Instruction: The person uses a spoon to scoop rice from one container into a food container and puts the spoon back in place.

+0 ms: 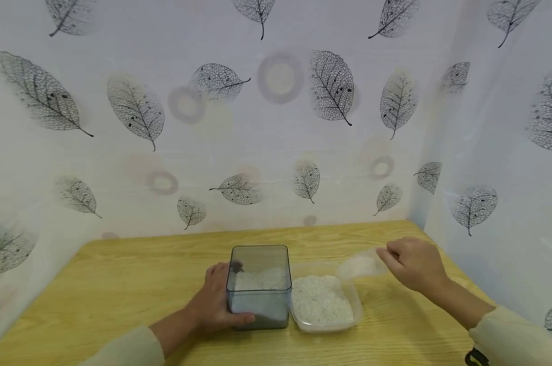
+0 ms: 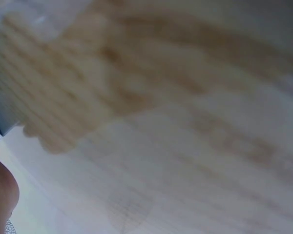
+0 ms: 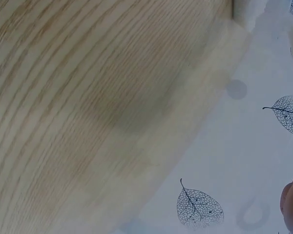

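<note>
My left hand (image 1: 212, 303) grips a grey see-through square container (image 1: 261, 305) from its left side, with the thumb along the front. White grains that look like rice lie inside it. Touching or nearly touching its right side is a shallow clear plastic tub (image 1: 357, 316), filled with rice (image 1: 322, 300). My right hand (image 1: 413, 263) holds a clear plastic scoop (image 1: 372, 259) by its handle end. Rice sits in the scoop, which is over the tub's back right corner. Only part of each hand shows in the wrist views.
Everything stands on a wood-grain table (image 1: 134, 284). Behind it and at both sides hangs a pale leaf-print curtain (image 1: 276, 137), close to the table's back edge. A dark object with a yellow mark (image 1: 476, 357) shows below the right sleeve.
</note>
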Demonstrator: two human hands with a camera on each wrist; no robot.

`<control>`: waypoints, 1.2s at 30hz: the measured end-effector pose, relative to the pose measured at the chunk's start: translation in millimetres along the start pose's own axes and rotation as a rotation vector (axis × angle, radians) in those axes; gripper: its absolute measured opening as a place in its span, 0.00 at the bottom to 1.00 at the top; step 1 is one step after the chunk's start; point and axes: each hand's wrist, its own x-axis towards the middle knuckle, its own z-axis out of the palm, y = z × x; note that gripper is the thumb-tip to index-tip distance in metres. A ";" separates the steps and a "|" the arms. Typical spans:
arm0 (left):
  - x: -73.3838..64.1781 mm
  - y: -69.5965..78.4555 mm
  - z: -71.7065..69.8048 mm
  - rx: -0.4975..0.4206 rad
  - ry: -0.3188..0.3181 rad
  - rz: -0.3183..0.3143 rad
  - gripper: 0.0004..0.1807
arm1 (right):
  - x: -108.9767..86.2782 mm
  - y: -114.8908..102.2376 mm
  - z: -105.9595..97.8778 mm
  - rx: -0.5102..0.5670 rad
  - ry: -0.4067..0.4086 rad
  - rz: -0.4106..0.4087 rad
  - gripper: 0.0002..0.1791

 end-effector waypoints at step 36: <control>0.2 -2.5 0.2 -0.020 0.031 0.052 0.58 | 115.1 -112.0 -4.7 -0.024 0.424 -0.475 0.25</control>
